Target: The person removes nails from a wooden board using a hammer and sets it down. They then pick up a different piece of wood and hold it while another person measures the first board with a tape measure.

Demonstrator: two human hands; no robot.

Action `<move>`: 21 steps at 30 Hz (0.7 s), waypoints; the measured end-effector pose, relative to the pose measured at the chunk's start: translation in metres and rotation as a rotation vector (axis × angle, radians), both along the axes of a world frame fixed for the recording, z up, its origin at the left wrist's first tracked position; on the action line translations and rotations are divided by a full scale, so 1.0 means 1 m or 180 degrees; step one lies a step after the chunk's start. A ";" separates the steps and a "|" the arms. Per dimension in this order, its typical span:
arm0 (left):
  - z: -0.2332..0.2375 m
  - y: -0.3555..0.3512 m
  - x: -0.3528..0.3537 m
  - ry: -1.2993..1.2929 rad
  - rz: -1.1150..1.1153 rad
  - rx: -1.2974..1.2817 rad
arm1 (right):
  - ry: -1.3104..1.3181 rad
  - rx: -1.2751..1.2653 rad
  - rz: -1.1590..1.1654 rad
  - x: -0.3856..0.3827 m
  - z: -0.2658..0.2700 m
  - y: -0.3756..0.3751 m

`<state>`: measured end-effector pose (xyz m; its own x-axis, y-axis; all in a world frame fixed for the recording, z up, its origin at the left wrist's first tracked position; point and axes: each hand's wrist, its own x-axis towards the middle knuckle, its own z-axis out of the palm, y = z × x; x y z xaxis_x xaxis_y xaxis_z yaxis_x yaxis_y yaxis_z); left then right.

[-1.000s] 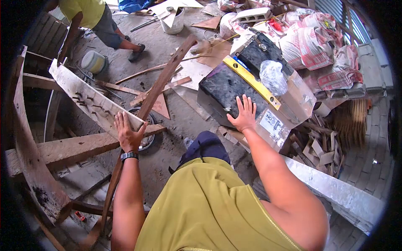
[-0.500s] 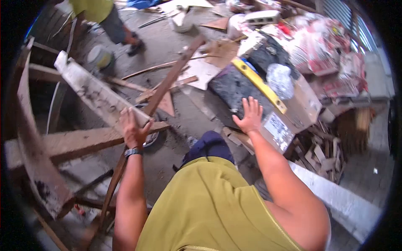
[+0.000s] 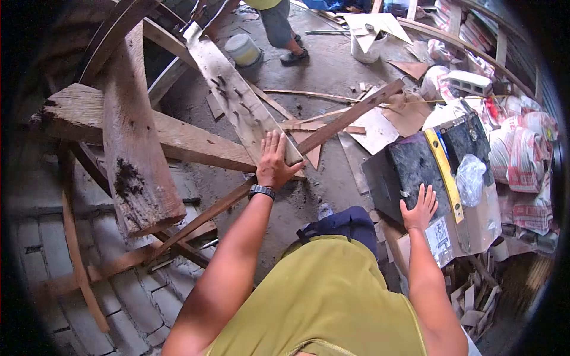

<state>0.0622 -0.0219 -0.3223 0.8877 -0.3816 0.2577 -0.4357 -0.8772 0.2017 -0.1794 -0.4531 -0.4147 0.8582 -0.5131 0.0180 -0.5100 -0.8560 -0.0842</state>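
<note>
My left hand [image 3: 274, 163] lies with its fingers spread on the near end of a pale board [image 3: 228, 89] that has several dark pegs or nails standing on it. Under that end runs a thick wooden beam [image 3: 196, 139]. With fingers apart, my right hand [image 3: 420, 209] rests at the near edge of a black case [image 3: 395, 172], holding nothing. A yellow spirit level [image 3: 443, 172] lies across the case, just right of that hand, beside a clear plastic bag [image 3: 470, 180].
Another person's leg [image 3: 278, 26] is at the top, near a white bucket [image 3: 242, 50]. Wood strips [image 3: 356, 114] cross the floor ahead. A thick upright post [image 3: 133, 142] stands at left. Bundled sacks [image 3: 519, 154] and a cardboard box [image 3: 478, 222] are at right.
The view has swung left, so the scene sits further right in the frame. Both hands keep about the same places, on the board and the case.
</note>
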 end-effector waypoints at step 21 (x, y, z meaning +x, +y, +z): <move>0.004 -0.003 -0.002 -0.0015 0.0000 -0.0052 | -0.0059 0.0000 0.0019 -0.002 -0.004 -0.002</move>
